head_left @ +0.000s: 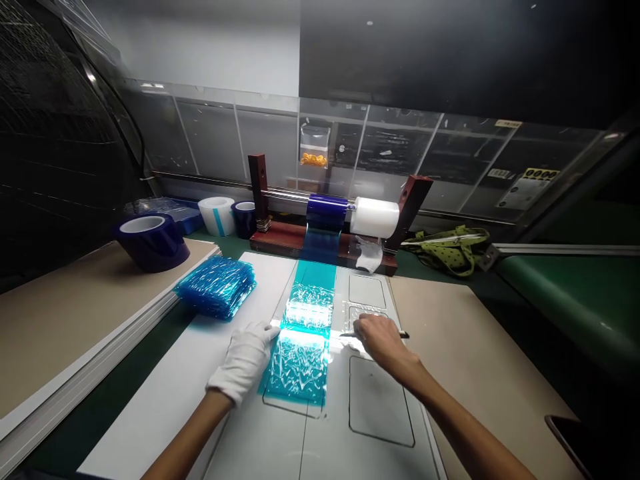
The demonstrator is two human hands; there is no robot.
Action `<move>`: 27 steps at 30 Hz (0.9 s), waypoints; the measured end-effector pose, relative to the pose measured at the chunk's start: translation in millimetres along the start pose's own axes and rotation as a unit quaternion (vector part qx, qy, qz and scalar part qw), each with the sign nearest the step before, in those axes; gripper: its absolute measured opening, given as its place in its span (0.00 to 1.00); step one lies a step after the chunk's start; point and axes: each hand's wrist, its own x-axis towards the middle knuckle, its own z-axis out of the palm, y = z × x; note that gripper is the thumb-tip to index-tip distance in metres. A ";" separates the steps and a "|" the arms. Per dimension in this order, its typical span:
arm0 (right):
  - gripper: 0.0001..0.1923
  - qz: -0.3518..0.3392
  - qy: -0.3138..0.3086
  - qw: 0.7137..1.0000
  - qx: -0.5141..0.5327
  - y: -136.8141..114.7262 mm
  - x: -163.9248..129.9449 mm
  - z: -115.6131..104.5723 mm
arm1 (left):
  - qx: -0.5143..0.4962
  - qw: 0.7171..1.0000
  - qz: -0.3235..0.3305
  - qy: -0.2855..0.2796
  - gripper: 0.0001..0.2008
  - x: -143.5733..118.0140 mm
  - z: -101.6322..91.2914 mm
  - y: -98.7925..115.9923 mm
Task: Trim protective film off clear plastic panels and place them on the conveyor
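A strip of blue protective film [300, 367] runs from its roll onto a pale board [280, 440] with outlined rectangles. The strip is wrinkled and shiny, with a bright straight line across it. My left hand [243, 357], in a white glove, is at the strip's left edge by that line. Its fingers are bent and close together; what lies under them is hidden. My bare right hand [380, 337] grips a slim cutting knife [404, 335] just right of the strip. The knife's thin tip points left, toward the film, and its dark end sticks out at the right.
A wooden stand [280, 237] holds a blue film roll [327, 210] and a white roll [375, 218]. To the left are a stack of blue film sheets [217, 287] and a large blue roll [153, 243]. A green dotted pouch [450, 248] lies back right.
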 end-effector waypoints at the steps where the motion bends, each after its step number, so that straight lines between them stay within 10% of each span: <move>1: 0.09 0.013 0.006 1.000 0.008 3.8 -8.1 -0.1 | -0.006 1.000 -0.001 0.000 0.17 -3.2 -0.6 0.7; 12: 0.09 0.006 0.004 0.978 0.210 -22.0 -53.5 29.8 | 0.005 0.996 0.009 -0.087 0.60 -62.2 18.7 57.7; 17: 0.10 -0.013 -0.003 0.954 0.300 -17.5 -62.5 23.4 | 0.074 0.996 0.038 -0.023 0.35 -57.2 20.9 58.1; 27: 0.12 0.022 0.035 0.943 0.330 20.3 -102.2 46.9 | 0.169 0.982 0.067 0.059 0.33 -103.8 -2.9 -10.4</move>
